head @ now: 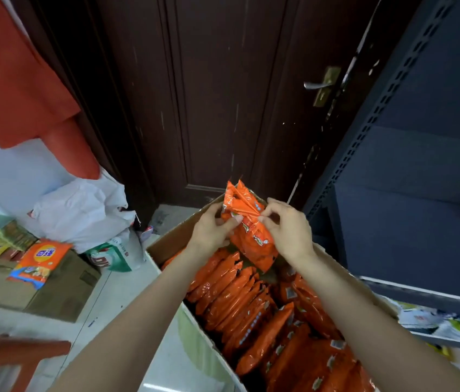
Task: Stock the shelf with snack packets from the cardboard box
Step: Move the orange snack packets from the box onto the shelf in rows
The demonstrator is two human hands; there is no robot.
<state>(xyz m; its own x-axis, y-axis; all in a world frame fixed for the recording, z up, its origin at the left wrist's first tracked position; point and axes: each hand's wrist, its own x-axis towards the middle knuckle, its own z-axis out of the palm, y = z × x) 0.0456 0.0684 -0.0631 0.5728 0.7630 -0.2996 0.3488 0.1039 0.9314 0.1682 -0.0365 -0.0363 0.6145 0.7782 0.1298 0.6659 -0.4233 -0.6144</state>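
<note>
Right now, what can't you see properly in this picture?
All in the head view:
- How many packets the left hand and right hand hold: bunched together.
- Packet lettering: too blurred.
- Bottom of the cardboard box: covered by orange packets.
- Orange packets on the shelf: cut off by the right edge.

Cardboard box [166, 244] open-topped; packed orange packets [251, 306] fill it. Dark shelf [409, 222] at three o'clock shows bare deck, reachable. Door [223, 94] blocks twelve o'clock. Boxes [62, 287] and white bag [81, 210] crowd nine o'clock.
</note>
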